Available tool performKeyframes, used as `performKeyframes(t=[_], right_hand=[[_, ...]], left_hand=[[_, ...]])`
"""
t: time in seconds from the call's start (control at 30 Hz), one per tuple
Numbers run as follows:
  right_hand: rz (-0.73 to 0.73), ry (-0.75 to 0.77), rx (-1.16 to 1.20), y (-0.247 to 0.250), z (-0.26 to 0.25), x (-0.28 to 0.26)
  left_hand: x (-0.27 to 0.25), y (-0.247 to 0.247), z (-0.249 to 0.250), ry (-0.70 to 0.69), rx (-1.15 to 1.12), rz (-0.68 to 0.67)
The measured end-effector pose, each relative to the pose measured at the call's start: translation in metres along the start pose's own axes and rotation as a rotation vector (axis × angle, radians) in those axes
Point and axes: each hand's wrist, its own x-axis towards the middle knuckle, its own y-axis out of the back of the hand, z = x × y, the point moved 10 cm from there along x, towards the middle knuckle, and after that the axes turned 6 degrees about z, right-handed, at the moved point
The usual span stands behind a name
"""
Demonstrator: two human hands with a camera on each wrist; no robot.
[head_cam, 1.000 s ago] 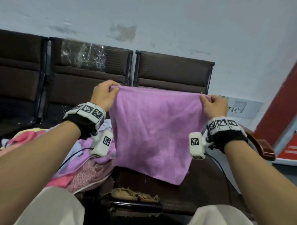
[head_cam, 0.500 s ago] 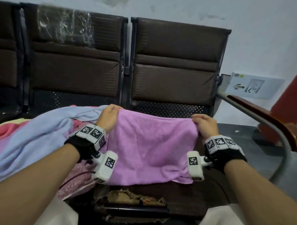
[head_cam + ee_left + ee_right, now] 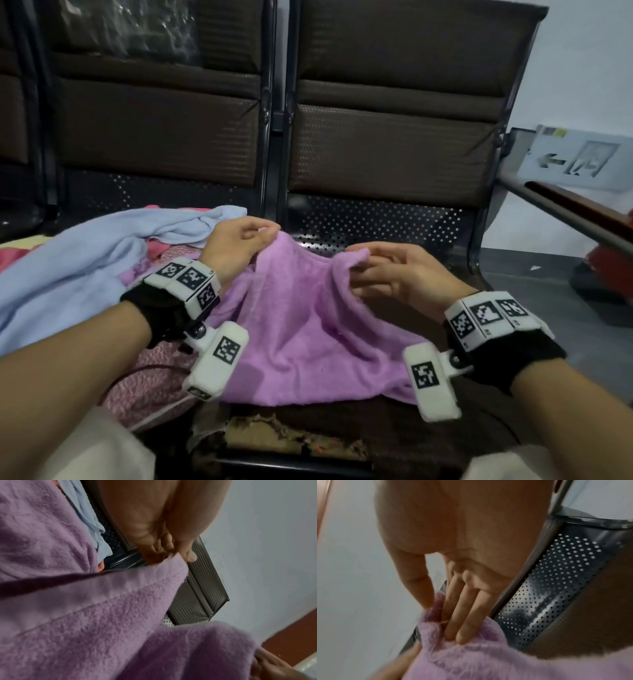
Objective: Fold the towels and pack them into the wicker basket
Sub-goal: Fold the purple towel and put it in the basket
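A purple towel (image 3: 308, 329) lies slack over the brown seat (image 3: 428, 431) in front of me, its far edge lifted at two corners. My left hand (image 3: 239, 246) pinches the far left corner between thumb and fingers (image 3: 171, 555). My right hand (image 3: 394, 270) pinches the far right corner, thumb above and fingers (image 3: 467, 622) under the cloth (image 3: 471, 655). The towel sags between the two hands. No wicker basket shows in any view.
A light blue towel (image 3: 85, 267) and pink and patterned cloths (image 3: 147, 383) are heaped on the seat to my left. Brown padded chair backs (image 3: 394, 113) stand close ahead. A metal and wood armrest (image 3: 575, 212) runs at the right. The seat's front edge is torn (image 3: 274, 431).
The towel came down from held up and stretched in the air to lying on the seat. Both hands moved closer together, so the far edge went slack.
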Motion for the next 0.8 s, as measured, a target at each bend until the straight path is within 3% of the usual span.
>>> performKeyframes(t=[0.13,0.2,0.3,0.43,0.67,0.8], right_hand=[[0.073,0.174,-0.827,-0.007,0.000,0.001],[0.050,0.340,-1.079,-0.029,-0.015,-0.003],[0.059,0.539,-1.000,-0.060,-0.038,-0.010],[0.146,0.428,-0.816,-0.057,-0.033,-0.004],[0.273,0.434,-0.764,-0.050,-0.033,-0.001],[0.337,0.395,-0.757,-0.042,-0.029,0.000]], left_hand=[[-0.007,-0.008,0.009,-0.054,-0.011,-0.055],[-0.012,-0.014,0.011,-0.062,-0.023,-0.088],[-0.020,-0.023,0.012,-0.044,-0.037,-0.118],[-0.029,-0.031,0.006,0.064,-0.058,-0.144],[-0.058,-0.058,0.009,0.143,-0.106,-0.338],[-0.066,-0.062,0.014,0.181,-0.170,-0.360]])
